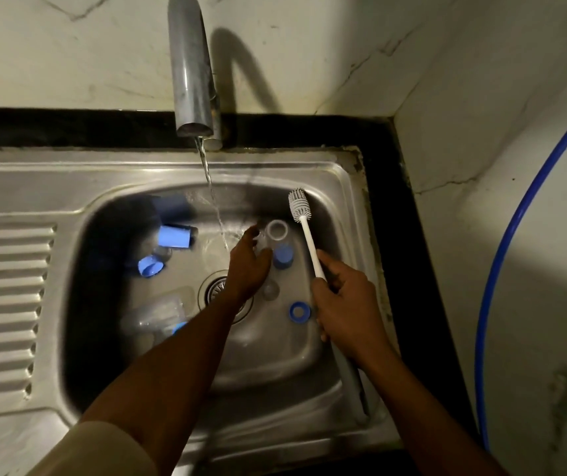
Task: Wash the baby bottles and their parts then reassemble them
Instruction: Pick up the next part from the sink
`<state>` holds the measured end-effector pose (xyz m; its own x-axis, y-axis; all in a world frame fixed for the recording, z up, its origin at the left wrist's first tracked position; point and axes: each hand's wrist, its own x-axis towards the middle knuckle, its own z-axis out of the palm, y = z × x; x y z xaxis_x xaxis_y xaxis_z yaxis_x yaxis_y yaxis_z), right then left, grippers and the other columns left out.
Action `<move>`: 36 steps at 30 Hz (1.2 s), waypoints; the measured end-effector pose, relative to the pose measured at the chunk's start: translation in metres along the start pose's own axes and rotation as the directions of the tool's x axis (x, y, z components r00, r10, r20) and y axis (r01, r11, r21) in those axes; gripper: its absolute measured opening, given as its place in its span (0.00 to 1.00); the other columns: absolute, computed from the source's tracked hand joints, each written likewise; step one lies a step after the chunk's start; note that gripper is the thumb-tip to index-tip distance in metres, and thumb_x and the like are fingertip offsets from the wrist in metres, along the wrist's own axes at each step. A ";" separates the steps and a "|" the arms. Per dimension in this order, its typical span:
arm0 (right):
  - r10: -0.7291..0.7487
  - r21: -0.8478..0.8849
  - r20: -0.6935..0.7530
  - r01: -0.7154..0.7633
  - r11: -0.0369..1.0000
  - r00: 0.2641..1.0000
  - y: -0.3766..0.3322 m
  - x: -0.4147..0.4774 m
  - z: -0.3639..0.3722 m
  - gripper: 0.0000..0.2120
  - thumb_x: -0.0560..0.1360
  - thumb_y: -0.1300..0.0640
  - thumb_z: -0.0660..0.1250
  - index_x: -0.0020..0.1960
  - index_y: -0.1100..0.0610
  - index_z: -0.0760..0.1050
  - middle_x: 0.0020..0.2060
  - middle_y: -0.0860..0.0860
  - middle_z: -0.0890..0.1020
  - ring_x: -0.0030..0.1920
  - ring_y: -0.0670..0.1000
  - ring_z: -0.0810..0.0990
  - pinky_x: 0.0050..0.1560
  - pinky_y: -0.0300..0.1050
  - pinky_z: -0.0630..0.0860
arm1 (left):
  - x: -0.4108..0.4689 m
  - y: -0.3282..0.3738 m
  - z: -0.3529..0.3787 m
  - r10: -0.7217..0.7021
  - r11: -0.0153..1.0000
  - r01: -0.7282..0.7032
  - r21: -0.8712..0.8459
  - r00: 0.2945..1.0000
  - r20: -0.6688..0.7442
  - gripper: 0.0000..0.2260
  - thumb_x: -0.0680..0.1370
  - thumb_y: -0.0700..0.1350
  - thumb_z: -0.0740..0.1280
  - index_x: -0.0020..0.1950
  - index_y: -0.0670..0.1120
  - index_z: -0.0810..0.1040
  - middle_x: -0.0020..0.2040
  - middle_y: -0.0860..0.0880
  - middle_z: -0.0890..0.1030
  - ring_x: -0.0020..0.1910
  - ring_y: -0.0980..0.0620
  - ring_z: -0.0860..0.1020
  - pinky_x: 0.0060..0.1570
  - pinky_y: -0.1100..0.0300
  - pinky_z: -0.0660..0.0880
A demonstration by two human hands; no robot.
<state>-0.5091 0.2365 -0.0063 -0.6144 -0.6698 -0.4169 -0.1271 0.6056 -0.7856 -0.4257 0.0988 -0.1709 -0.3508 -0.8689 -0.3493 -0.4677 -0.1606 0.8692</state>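
My left hand [248, 266] grips a clear baby bottle [276, 231] over the steel sink [330, 180], its open mouth facing up beside the running water [211, 197]. My right hand [347, 304] holds a white bottle brush [304, 221] by its handle, bristle head up and to the right of the bottle mouth. Loose parts lie in the basin: a blue cap [174, 237], a blue ring [150, 266], another blue ring [299, 311], a blue piece [283, 256], a clear teat [270, 291] and a second clear bottle [161, 312] on its side.
The tap spout [192, 70] hangs over the basin's back edge. A ribbed draining board [3, 304] lies to the left. The drain [216, 290] sits mid-basin. A black counter edge [409, 235] and a blue hose [515, 235] run along the right wall.
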 end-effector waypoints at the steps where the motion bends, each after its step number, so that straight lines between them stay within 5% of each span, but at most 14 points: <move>1: 0.001 0.009 0.002 -0.001 1.000 1.000 0.000 -0.001 0.000 0.22 0.80 0.61 0.63 0.72 0.47 0.72 0.37 0.54 0.83 0.27 0.47 0.77 0.27 0.40 0.77 | -0.006 -0.005 0.001 -0.009 0.997 0.010 0.070 1.000 -0.026 0.20 0.78 0.35 0.66 0.71 0.41 0.72 0.66 0.42 0.78 0.64 0.45 0.76 0.58 0.58 0.72; 6: 0.022 0.048 0.007 -0.022 0.999 1.000 0.003 -0.008 0.001 0.24 0.79 0.63 0.62 0.72 0.45 0.72 0.38 0.61 0.83 0.26 0.52 0.76 0.24 0.46 0.76 | -0.035 -0.050 0.013 0.092 0.868 -0.185 0.461 0.972 0.217 0.21 0.72 0.38 0.73 0.65 0.43 0.79 0.61 0.44 0.75 0.61 0.43 0.73 0.61 0.52 0.72; 10: 0.081 0.141 0.044 -0.086 0.986 0.996 0.002 -0.018 0.000 0.22 0.81 0.63 0.62 0.71 0.45 0.71 0.36 0.60 0.82 0.24 0.48 0.73 0.23 0.41 0.73 | -0.036 -0.050 0.020 0.163 0.853 -0.214 0.476 0.976 0.145 0.09 0.76 0.40 0.70 0.56 0.44 0.84 0.53 0.44 0.77 0.54 0.44 0.77 0.51 0.55 0.73; 14: 0.103 0.216 0.126 -0.129 0.968 0.987 -0.005 -0.031 -0.003 0.21 0.81 0.63 0.61 0.71 0.46 0.72 0.31 0.55 0.76 0.23 0.47 0.71 0.22 0.41 0.71 | -0.031 -0.035 0.001 -0.041 0.968 0.058 0.244 0.996 -0.075 0.10 0.77 0.43 0.72 0.57 0.44 0.83 0.52 0.45 0.82 0.52 0.47 0.80 0.50 0.59 0.71; 16: 0.130 0.231 0.178 -0.170 0.958 0.975 -0.009 -0.037 0.000 0.21 0.81 0.63 0.61 0.72 0.47 0.72 0.29 0.54 0.75 0.23 0.48 0.71 0.22 0.41 0.70 | -0.026 -0.020 -0.023 -0.219 0.969 0.200 -0.143 0.967 -0.131 0.06 0.75 0.40 0.75 0.52 0.43 0.84 0.48 0.45 0.84 0.50 0.45 0.83 0.49 0.56 0.78; 18: 0.186 0.243 0.245 -0.246 0.938 0.951 -0.013 -0.042 0.006 0.21 0.81 0.63 0.61 0.71 0.49 0.73 0.29 0.53 0.75 0.23 0.47 0.70 0.22 0.40 0.68 | -0.019 -0.002 -0.052 -0.360 0.742 0.257 -0.619 0.932 -0.044 0.02 0.75 0.35 0.72 0.47 0.39 0.82 0.43 0.42 0.84 0.46 0.43 0.84 0.45 0.55 0.82; 20: 0.216 0.265 0.340 -0.314 0.912 0.915 -0.022 -0.049 0.013 0.19 0.81 0.63 0.61 0.69 0.49 0.74 0.29 0.52 0.74 0.22 0.47 0.69 0.22 0.38 0.67 | -0.012 0.013 -0.081 -0.335 0.502 0.271 -0.821 0.937 0.104 0.02 0.78 0.36 0.68 0.48 0.39 0.80 0.42 0.43 0.81 0.42 0.47 0.82 0.41 0.60 0.81; 24: 0.153 0.310 0.457 -0.318 0.896 0.876 -0.044 -0.060 0.030 0.16 0.82 0.62 0.61 0.61 0.45 0.78 0.29 0.53 0.73 0.23 0.46 0.68 0.21 0.37 0.65 | -0.011 0.046 -0.110 -0.176 0.308 0.400 -0.863 0.916 0.361 0.08 0.81 0.42 0.64 0.52 0.39 0.80 0.44 0.44 0.83 0.39 0.52 0.81 0.40 0.60 0.81; 29: 0.125 0.451 0.500 -0.381 0.807 0.857 -0.064 -0.064 0.040 0.14 0.82 0.62 0.59 0.60 0.47 0.78 0.29 0.53 0.74 0.21 0.45 0.66 0.19 0.35 0.63 | -0.016 0.086 -0.124 -0.092 0.115 0.476 -0.872 0.879 0.467 0.11 0.78 0.39 0.58 0.41 0.40 0.78 0.37 0.45 0.79 0.33 0.49 0.77 0.37 0.58 0.79; 32: 0.148 0.545 0.641 -0.582 0.604 0.753 -0.067 -0.063 0.029 0.13 0.82 0.60 0.57 0.64 0.56 0.74 0.29 0.52 0.72 0.20 0.42 0.64 0.15 0.33 0.60 | -0.019 0.093 -0.132 -0.074 0.090 0.467 -0.880 0.884 0.461 0.16 0.78 0.38 0.56 0.38 0.37 0.81 0.37 0.44 0.79 0.35 0.49 0.77 0.39 0.56 0.80; 36: 0.159 0.558 0.750 -0.743 0.369 0.643 -0.077 -0.062 0.007 0.07 0.80 0.58 0.58 0.47 0.60 0.71 0.22 0.50 0.69 0.15 0.42 0.62 0.13 0.29 0.57 | -0.019 0.097 -0.129 -0.067 0.134 0.454 -0.881 0.891 0.449 0.08 0.73 0.39 0.60 0.45 0.39 0.77 0.40 0.43 0.76 0.37 0.48 0.76 0.40 0.55 0.80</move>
<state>-0.4558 0.2286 0.0774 0.1686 -0.6561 -0.7356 0.8444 0.4812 -0.2357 -0.3592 0.0395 -0.0344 -0.6457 -0.5531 -0.5266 0.4927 -0.8285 0.2661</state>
